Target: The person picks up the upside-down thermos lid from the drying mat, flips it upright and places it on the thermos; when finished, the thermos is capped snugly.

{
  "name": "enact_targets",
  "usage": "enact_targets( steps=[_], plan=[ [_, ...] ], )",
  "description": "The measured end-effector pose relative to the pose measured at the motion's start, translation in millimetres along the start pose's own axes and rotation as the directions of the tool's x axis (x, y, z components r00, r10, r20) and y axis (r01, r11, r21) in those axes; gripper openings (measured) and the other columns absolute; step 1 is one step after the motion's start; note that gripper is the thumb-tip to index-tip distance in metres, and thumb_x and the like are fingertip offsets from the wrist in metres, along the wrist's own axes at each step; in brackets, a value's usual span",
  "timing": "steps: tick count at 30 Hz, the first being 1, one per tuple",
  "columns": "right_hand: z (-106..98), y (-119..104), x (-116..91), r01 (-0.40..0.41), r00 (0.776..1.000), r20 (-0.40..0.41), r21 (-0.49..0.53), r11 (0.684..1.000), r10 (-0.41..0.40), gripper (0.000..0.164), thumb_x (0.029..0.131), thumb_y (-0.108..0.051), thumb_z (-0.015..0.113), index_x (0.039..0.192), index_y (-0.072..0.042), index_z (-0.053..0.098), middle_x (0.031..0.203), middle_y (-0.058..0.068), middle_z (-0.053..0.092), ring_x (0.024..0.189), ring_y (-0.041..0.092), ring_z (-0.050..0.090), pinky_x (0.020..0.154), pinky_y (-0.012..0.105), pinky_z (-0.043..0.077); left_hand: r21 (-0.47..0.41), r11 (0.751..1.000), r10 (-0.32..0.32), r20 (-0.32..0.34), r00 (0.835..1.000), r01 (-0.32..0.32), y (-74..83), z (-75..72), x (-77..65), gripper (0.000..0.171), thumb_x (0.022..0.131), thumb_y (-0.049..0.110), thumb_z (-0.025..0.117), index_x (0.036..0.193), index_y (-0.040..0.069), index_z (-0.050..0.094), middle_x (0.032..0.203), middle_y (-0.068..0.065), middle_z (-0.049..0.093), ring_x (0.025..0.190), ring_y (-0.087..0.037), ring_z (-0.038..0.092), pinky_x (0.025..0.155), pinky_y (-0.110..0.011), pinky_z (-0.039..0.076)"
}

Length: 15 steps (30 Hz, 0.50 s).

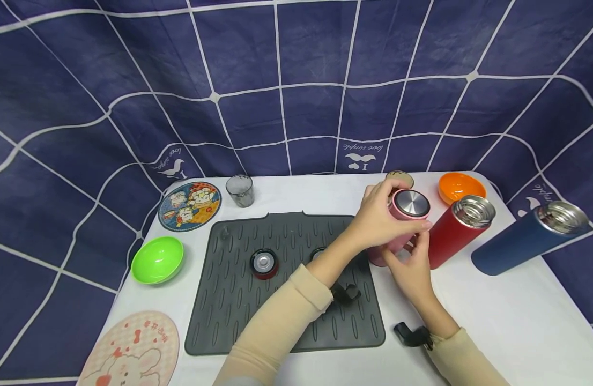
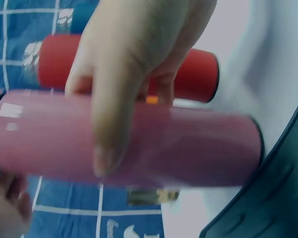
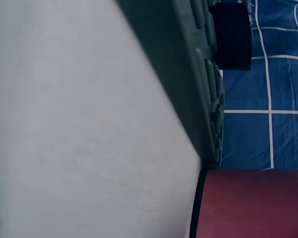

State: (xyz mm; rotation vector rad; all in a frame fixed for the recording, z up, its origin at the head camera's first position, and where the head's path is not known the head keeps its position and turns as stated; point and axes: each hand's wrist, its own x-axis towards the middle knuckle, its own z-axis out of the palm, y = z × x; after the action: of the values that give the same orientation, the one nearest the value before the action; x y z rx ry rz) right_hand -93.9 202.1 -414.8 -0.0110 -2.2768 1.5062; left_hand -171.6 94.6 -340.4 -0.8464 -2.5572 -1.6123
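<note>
A pink thermos bottle (image 1: 398,244) stands upright by the right edge of the grey mat. Its silver-topped lid (image 1: 412,203) sits on its mouth, and my left hand (image 1: 380,217) holds that lid between thumb and fingers. Lower down, my right hand (image 1: 414,268) grips the body. The left wrist view shows the right hand (image 2: 134,54) wrapped round the pink bottle (image 2: 188,144), with part of the left hand (image 2: 10,208) at the lid end. Only the pink bottle's lower part (image 3: 258,203) appears in the right wrist view, without either hand.
A lidless red bottle (image 1: 456,236) and blue bottle (image 1: 518,244) stand to the right. Two lids, one a round lid (image 1: 264,263), lie on the grey mat (image 1: 229,311). Around are an orange bowl (image 1: 460,187), green bowl (image 1: 158,260), glass (image 1: 241,191) and two round placemats.
</note>
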Motion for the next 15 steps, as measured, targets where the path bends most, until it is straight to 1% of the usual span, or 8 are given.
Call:
enact_targets(
  steps=[2,4,6,7,8,11,13,15],
  plan=[
    [1,-2,1,-0.001,1.000,-0.011,-0.016,1.000,0.001,0.078,0.078,-0.003,0.071,0.141,-0.011,0.025,0.132,0.009,0.040,0.114,-0.001,0.039,0.093,0.020,0.038,-0.053,0.998,0.031,0.082,0.996,-0.026,-2.0,-7.7,2.0,0.072,0.070,0.036,0.082,0.132,0.021,0.047,0.124,0.007,0.055,0.113,-0.009,0.043,0.086,-0.018,0.043],
    [2,-4,1,-0.008,1.000,-0.015,-0.037,0.999,0.007,0.077,0.079,-0.005,0.071,0.140,-0.011,0.025,0.132,0.009,0.040,0.113,-0.002,0.038,0.093,0.022,0.037,-0.102,0.994,0.059,0.152,0.987,-0.043,-3.3,-14.2,4.0,0.074,0.073,0.030,0.080,0.137,0.020,0.044,0.130,0.006,0.053,0.114,-0.009,0.046,0.092,-0.020,0.043],
    [2,-5,1,-0.014,1.000,-0.016,-0.048,0.999,0.014,0.076,0.080,-0.006,0.071,0.141,-0.012,0.025,0.132,0.009,0.041,0.113,-0.002,0.037,0.093,0.023,0.037,-0.117,0.992,0.065,0.181,0.981,-0.045,-3.2,-16.3,5.2,0.080,0.073,0.030,0.080,0.140,0.023,0.039,0.135,0.009,0.049,0.115,-0.007,0.044,0.096,-0.022,0.041],
    [3,-5,1,-0.017,1.000,-0.014,-0.049,0.999,0.016,0.076,0.080,-0.007,0.071,0.141,-0.012,0.025,0.132,0.008,0.041,0.113,-0.003,0.038,0.093,0.023,0.037,-0.104,0.994,0.061,0.171,0.983,-0.044,-2.8,-15.1,4.9,0.083,0.071,0.033,0.081,0.140,0.023,0.036,0.135,0.010,0.047,0.116,-0.006,0.043,0.097,-0.023,0.040],
    [3,-4,1,-0.015,1.000,-0.009,-0.039,0.999,0.015,0.076,0.080,-0.006,0.070,0.141,-0.012,0.025,0.133,0.008,0.041,0.113,-0.002,0.038,0.093,0.023,0.037,-0.067,0.997,0.049,0.142,0.989,-0.040,-2.0,-12.9,4.2,0.085,0.070,0.038,0.081,0.140,0.024,0.035,0.135,0.012,0.045,0.116,-0.005,0.040,0.097,-0.023,0.038],
    [3,-3,2,-0.013,1.000,-0.003,-0.012,1.000,0.013,0.075,0.080,-0.004,0.069,0.140,-0.011,0.025,0.133,0.009,0.041,0.113,0.000,0.038,0.093,0.022,0.037,0.034,0.999,0.012,0.021,1.000,-0.013,0.2,-3.4,0.2,0.087,0.064,0.049,0.082,0.133,0.024,0.037,0.127,0.014,0.045,0.114,-0.005,0.035,0.091,-0.023,0.037],
    [3,-3,2,-0.016,1.000,0.004,0.000,1.000,0.016,0.075,0.080,-0.003,0.069,0.140,-0.011,0.025,0.134,0.009,0.040,0.114,0.000,0.038,0.093,0.022,0.036,0.042,0.999,0.000,-0.032,0.999,0.001,0.1,-0.5,-2.0,0.083,0.062,0.048,0.084,0.129,0.022,0.042,0.121,0.011,0.049,0.112,-0.007,0.038,0.086,-0.020,0.039],
    [4,-3,2,-0.025,1.000,0.012,-0.004,1.000,0.025,0.077,0.080,-0.004,0.069,0.141,-0.012,0.023,0.134,0.008,0.039,0.116,0.001,0.038,0.094,0.023,0.036,0.003,1.000,0.006,-0.024,1.000,-0.006,-2.1,-2.9,-1.8,0.077,0.064,0.042,0.085,0.127,0.021,0.048,0.119,0.010,0.053,0.110,-0.007,0.041,0.083,-0.018,0.040]
  ],
)
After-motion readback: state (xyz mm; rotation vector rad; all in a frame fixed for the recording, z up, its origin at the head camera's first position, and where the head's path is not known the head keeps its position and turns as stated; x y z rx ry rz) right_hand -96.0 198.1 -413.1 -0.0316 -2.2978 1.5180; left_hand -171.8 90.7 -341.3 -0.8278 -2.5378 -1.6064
